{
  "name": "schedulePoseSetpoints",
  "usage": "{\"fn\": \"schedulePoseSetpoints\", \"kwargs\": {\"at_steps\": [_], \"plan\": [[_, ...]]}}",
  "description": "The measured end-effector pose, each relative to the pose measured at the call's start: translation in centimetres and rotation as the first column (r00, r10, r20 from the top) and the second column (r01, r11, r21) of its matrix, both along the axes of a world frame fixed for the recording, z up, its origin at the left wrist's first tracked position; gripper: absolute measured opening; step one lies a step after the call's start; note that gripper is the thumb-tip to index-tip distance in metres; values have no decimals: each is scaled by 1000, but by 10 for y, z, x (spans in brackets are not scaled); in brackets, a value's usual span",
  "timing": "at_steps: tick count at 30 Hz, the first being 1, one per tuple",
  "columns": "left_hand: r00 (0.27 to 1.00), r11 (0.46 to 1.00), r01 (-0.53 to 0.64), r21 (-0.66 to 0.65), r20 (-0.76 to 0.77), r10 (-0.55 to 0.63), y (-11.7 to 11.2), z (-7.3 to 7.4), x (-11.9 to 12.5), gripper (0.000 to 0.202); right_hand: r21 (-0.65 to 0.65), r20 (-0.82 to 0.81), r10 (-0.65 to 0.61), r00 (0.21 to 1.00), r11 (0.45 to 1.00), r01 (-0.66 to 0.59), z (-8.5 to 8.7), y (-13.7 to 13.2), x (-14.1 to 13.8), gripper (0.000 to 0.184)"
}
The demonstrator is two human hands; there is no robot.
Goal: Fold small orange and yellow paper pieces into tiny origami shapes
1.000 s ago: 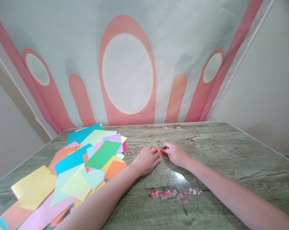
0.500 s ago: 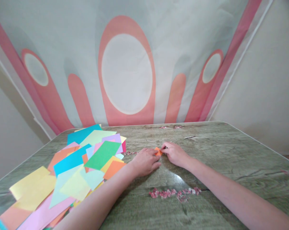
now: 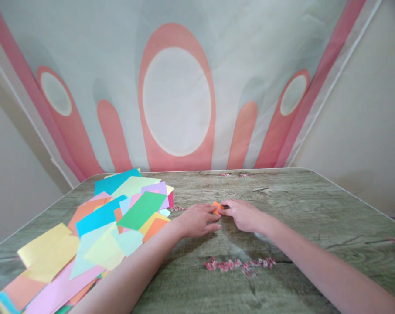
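Note:
A small folded piece of orange paper point(image 3: 217, 206) lies on the table between my two hands. My left hand point(image 3: 200, 219) rests on the tabletop with its fingers stretched out. Its fingertips touch the paper's left edge, and its thumb sits apart, nearer me. From the right, my right hand point(image 3: 241, 213) has its thumb and index finger on the paper, with the other fingers curled in. Fingertips cover part of the paper, so its folds are hard to make out.
A loose pile of coloured paper sheets, with a green sheet point(image 3: 143, 210) on top, spreads over the table's left side, partly behind my left forearm. The wood-patterned table point(image 3: 311, 209) has printed pink flowers point(image 3: 240, 264). A pink and grey patterned backdrop point(image 3: 178, 163) rises behind it.
My right hand has shifted slightly nearer me and its fingers now lie lower on the orange paper. My left hand stays almost in place. The whole view has moved a little.

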State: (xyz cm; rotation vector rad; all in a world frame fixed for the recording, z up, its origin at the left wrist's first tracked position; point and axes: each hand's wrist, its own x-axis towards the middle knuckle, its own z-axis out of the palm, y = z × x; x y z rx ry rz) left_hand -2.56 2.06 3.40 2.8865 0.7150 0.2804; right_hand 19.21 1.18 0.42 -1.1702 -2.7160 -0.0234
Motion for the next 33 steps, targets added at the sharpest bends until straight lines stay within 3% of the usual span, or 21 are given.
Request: {"fn": "schedulePoseSetpoints", "kwargs": {"at_steps": [4, 7, 13, 18, 25, 33], "plan": [[998, 997, 55, -55, 6, -55, 1, 0, -3, 30, -54, -16, 14, 1000, 998, -14, 5, -2, 3, 51], [998, 984, 57, -169, 8, -56, 4, 2, -6, 32, -99, -25, 20, 999, 995, -23, 6, -2, 5, 52], [993, 911, 94, -402, 97, -60, 14, 4, -10, 33, -160, -65, 48, 997, 985, -58, 8, -2, 8, 57], [989, 901, 7, -435, 136, 58, 17, 0, -9, 33, -180, -156, 32, 987, 982, -61, 6, 5, 12, 57], [955, 908, -89, -409, 224, 195, 16, -14, -5, 23, -49, -346, -119, 931, 993, 109, -11, 17, 11, 27], [875, 903, -81, -422, 404, 267, 25, -41, -1, 29, 169, -267, 6, 964, 985, 41, -17, 12, 1, 21]]}}
